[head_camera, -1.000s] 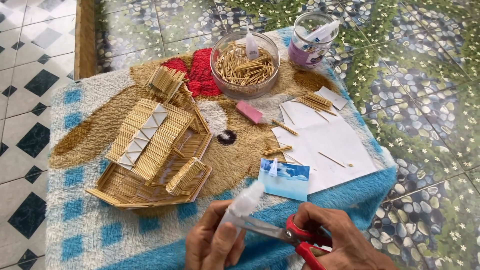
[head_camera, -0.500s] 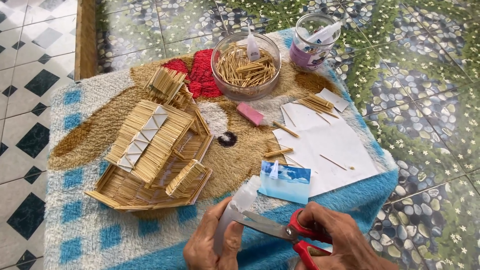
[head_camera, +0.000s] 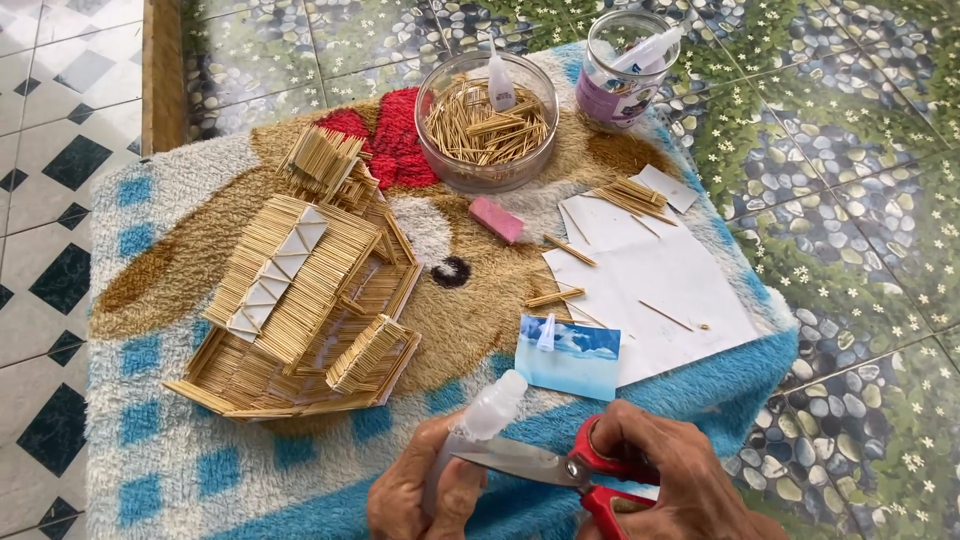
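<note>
Red-handled scissors (head_camera: 560, 470) are sitting in the right hand (head_camera: 665, 480), blades lying across a clear plastic bottle (head_camera: 475, 430). The left hand (head_camera: 420, 490) is gripping this bottle low and tilted, keeping its neck steady at the blades. Just beyond, on the fluffy mat (head_camera: 150, 470), a toothpick house (head_camera: 295, 300) is standing apart.

My left hand (head_camera: 425, 495) grips small translucent glue bottle (head_camera: 478, 425), tilted, nozzle up-right. My right hand (head_camera: 665, 480) holds red-handled scissors (head_camera: 560, 468), blades open, pointing left, lying against bottle body, above blue mat edge.
</note>
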